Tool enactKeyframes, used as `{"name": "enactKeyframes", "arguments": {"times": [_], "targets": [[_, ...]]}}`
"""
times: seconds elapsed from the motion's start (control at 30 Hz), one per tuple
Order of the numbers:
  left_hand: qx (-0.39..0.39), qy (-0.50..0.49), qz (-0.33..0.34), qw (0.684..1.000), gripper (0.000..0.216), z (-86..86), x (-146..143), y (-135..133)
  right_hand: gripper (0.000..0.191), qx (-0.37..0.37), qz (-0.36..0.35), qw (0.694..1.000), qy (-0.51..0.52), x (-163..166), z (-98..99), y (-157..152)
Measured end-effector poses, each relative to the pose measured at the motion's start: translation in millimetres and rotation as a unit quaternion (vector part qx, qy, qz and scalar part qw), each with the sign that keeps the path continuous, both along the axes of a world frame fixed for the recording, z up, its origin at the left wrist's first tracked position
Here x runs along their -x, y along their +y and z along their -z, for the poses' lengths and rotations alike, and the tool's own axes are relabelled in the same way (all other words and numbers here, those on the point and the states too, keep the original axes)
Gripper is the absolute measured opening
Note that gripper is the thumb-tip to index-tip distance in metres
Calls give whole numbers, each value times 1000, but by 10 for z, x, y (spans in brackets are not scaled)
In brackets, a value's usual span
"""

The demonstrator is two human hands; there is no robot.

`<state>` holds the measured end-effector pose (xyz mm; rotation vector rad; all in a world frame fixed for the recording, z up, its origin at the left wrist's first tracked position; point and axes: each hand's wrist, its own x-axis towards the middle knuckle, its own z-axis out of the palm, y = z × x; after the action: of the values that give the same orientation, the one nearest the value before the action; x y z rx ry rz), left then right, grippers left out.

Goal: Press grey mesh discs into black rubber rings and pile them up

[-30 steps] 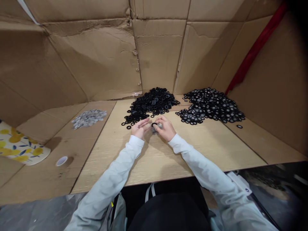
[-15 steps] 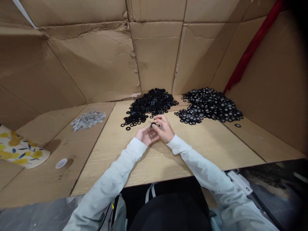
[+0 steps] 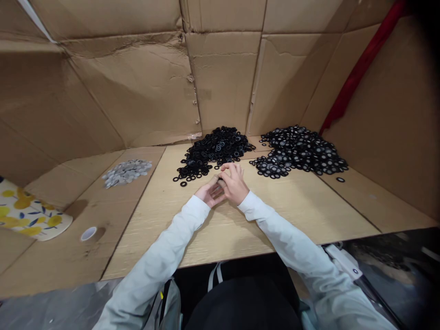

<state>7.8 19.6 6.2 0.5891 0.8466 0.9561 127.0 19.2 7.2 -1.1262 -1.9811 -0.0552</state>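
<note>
Left hand (image 3: 209,193) and right hand (image 3: 235,185), in the head view, together grip a mostly hidden black ring (image 3: 220,178) just in front of the ring heap (image 3: 222,145); left of that heap lie grey discs (image 3: 127,173), right of it filled rings (image 3: 304,151).

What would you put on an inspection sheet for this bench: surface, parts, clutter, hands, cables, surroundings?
Surface: pale yellow wood-like board, flanked by brown cardboard.
Job's things: piles of flat pale-grey discs, black rings and black rings with pale centres; a small black part between the hands, mostly hidden.
Clutter: white round object; cream cylinder with yellow-and-blue print, left.
Hands: left hand and right hand together; grip unclear.
Cables: none identifiable.
Surroundings: brown cardboard walls; red strip, right.
</note>
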Motion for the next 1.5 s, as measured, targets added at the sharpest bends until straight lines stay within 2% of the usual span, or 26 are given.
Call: {"name": "enactKeyframes", "arguments": {"times": [0.13, 0.23, 0.37, 0.5, 0.63, 0.77, 0.87, 1.0, 1.13, 1.23, 1.37, 1.43, 1.5], "targets": [[-14, 6, -6, 1000, 24, -42, 22, 5, 11, 49, -22, 996, 73, -16, 1, 45], [-33, 34, -24, 999, 31, -70, 29, 8, 10, 138, -51, 967, 206, -44, 10, 128], [-136, 86, -111, 981, 30, -55, 31, 18, 14, 221, -66, 911, 343, -64, 29, 206], [-230, 140, -152, 951, 26, -8, 57, 44, 16, 247, -90, 888, 378, -65, 12, 190], [-219, 140, -170, 951, 23, -25, 74, 49, 16, 305, -160, 854, 388, -73, -21, 156], [-178, 117, -175, 961, 20, -80, 52, 21, 17, 323, -168, 836, 410, -77, -17, 158], [-172, 124, -167, 963, 19, -97, 48, 10, 17, 318, -164, 841, 406, -77, 0, 171], [-227, 169, -162, 945, 18, -103, 80, 20, 13, 294, -148, 860, 389, -76, 22, 185], [-290, 229, -194, 909, 11, -128, 95, 10, 10, 249, -114, 896, 349, -64, 54, 194], [-301, 243, -202, 900, 12, -154, 76, -28, 12, 199, -76, 930, 299, -50, 72, 180], [-316, 211, -194, 904, 14, -183, 42, -73, 19, 76, -61, 972, 215, -74, 52, 107], [-292, 165, -183, 924, 19, -188, 34, -76, 25, 13, -70, 983, 172, -110, 32, 61], [-248, 116, -145, 951, 27, -186, 34, -69, 28, -29, -81, 988, 127, -147, 21, 25]]}}
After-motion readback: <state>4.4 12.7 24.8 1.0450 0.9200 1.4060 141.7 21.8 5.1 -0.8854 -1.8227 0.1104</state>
